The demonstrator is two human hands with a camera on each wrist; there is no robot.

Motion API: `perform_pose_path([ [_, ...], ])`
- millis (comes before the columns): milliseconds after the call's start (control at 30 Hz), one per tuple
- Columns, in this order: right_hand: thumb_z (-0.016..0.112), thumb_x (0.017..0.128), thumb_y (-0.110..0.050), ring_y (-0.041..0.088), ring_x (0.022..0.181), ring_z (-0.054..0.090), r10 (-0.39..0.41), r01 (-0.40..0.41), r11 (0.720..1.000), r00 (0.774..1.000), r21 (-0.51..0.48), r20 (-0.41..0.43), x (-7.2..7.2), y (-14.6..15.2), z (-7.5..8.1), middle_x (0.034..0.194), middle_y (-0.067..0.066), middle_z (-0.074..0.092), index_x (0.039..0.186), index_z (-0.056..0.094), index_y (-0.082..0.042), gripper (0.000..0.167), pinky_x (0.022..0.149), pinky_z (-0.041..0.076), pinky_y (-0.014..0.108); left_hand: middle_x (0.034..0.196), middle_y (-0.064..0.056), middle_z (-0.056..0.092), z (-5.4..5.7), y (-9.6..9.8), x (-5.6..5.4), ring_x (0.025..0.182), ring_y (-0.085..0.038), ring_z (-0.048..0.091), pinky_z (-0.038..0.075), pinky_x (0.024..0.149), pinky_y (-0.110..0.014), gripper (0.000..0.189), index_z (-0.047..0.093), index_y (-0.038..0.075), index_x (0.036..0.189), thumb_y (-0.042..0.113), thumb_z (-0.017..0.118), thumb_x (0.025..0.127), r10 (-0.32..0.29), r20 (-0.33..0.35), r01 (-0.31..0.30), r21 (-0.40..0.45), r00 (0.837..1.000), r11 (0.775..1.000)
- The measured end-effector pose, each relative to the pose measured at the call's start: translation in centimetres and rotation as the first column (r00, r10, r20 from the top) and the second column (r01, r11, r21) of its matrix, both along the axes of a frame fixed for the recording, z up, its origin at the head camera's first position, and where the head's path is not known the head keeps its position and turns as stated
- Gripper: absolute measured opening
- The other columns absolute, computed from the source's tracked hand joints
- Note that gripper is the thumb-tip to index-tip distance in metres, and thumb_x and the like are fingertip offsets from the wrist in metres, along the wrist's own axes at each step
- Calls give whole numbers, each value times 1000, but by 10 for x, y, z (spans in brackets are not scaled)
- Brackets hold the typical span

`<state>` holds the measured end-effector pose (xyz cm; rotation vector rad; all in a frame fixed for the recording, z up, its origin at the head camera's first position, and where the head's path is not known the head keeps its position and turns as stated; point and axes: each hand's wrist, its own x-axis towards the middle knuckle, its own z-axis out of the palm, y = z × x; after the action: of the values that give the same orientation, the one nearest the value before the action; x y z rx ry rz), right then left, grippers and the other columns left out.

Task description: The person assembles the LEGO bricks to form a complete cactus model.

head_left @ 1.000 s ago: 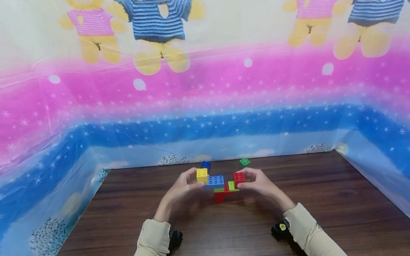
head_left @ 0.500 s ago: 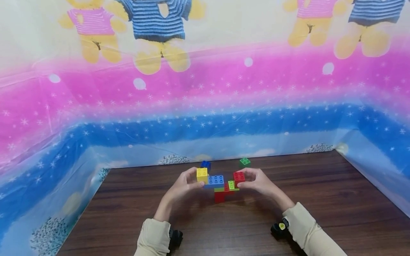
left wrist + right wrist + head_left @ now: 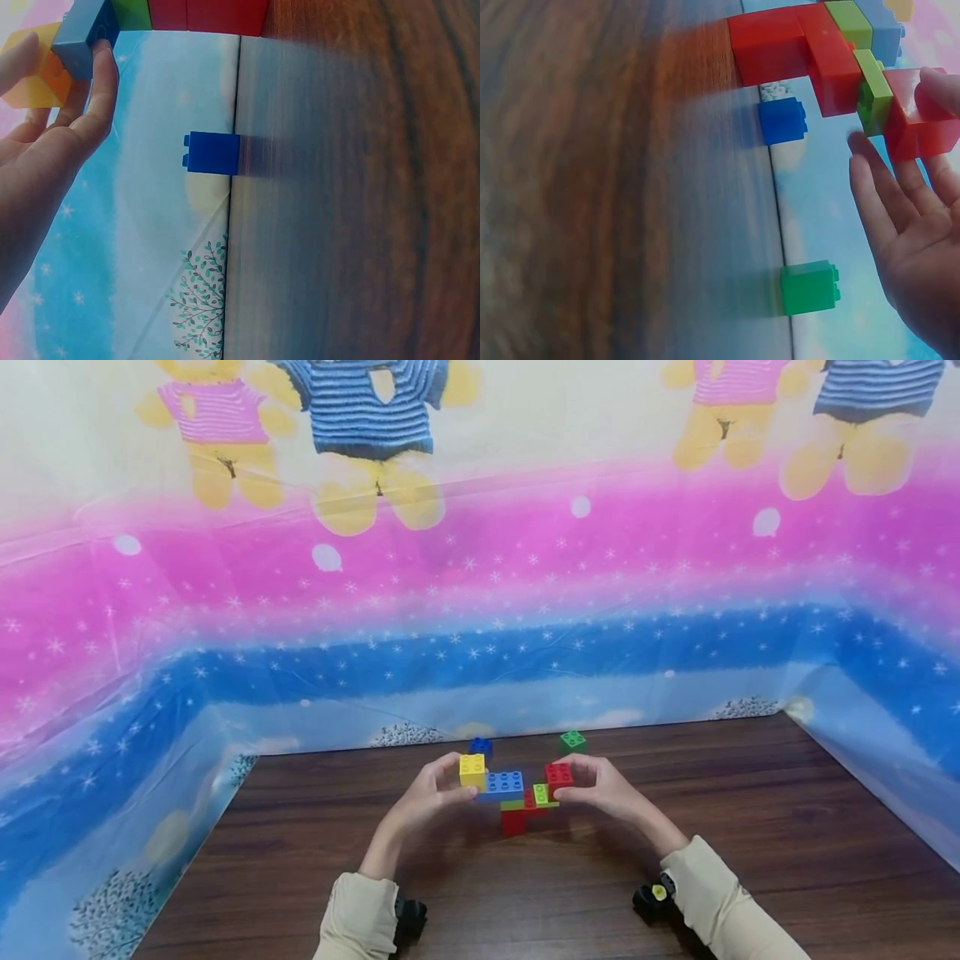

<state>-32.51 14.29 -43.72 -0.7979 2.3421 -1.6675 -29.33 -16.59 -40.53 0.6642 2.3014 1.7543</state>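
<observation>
A stepped build of toy building bricks stands on the table between my hands. My left hand (image 3: 433,792) pinches the yellow brick (image 3: 472,771) at its upper left end, a finger also lying along the light blue brick (image 3: 86,37). On the other end, my right hand (image 3: 604,788) holds the top red brick (image 3: 921,112) between thumb and fingers. Below that red brick is a thin lime-green brick (image 3: 874,94). Red bricks (image 3: 769,45) form the foot, with another thin green brick (image 3: 847,24) under the light blue one.
Behind the build, a dark blue brick (image 3: 480,747) and a green brick (image 3: 573,742) sit near the back edge of the wooden table (image 3: 540,902). A printed cloth (image 3: 495,660) hangs along the back and sides.
</observation>
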Motion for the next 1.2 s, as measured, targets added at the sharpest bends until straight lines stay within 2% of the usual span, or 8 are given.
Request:
perform_pose_path([
  [200,71,89,-24,31,120,57,-30,31,999,999,39,-37,0,1,1,122,14,65,130,56,-2,50,93,52,36,122,-27,57,0,0,-1,111,-30,65,55,94,-39,50,43,-6,137,12,62,94,-1,4,1,-2,1000,1000],
  [300,68,91,-25,32,121,55,-36,38,999,998,25,-59,1,3,5,124,15,64,128,58,-5,44,93,52,37,121,-27,58,0,0,-1,109,-27,65,56,94,-39,50,43,-6,136,12,63,93,-2,5,2,-3,1000,1000],
  [500,58,98,-23,8,106,63,-78,76,997,992,-25,-94,-5,7,9,127,25,61,123,62,-5,31,91,54,32,119,-27,59,-1,0,-1,106,-23,66,56,91,-35,49,44,-6,135,11,63,93,2,-1,-2,-6,1000,1000],
  [667,54,100,-22,-4,94,65,-141,135,988,985,-69,-95,-15,10,6,123,33,60,120,61,6,35,91,56,41,119,-26,59,0,0,-2,106,-24,66,56,92,-36,49,44,-6,135,11,63,93,-1,5,1,0,1000,1000],
  [833,57,99,-22,11,95,69,-211,203,970,976,-131,-50,-21,12,4,120,36,59,120,60,9,38,91,56,44,120,-27,58,-1,-1,-1,106,-24,65,55,94,-39,49,44,-6,135,12,62,94,-2,-4,2,0,1000,1000],
  [933,60,97,-25,25,99,69,-272,266,957,961,-116,-43,-25,13,4,122,32,60,121,61,6,38,88,57,44,121,-27,57,-2,-1,0,107,-25,65,55,95,-40,48,44,-6,135,12,62,94,-2,-7,2,-3,1000,1000],
  [1100,60,97,-22,42,100,65,-361,354,931,930,-89,-67,-37,13,-1,122,26,63,122,62,3,36,84,57,47,121,-27,57,-1,-2,0,109,-27,65,55,95,-39,48,44,-6,135,12,62,94,3,-6,-3,-5,1000,1000],
  [1200,61,96,-17,43,106,62,-394,386,918,914,-90,-100,-45,12,-6,121,25,64,123,61,5,34,86,57,47,122,-27,56,-1,-1,0,109,-27,65,55,95,-39,49,44,-6,135,13,62,94,0,-7,-1,-7,1000,1000],
])
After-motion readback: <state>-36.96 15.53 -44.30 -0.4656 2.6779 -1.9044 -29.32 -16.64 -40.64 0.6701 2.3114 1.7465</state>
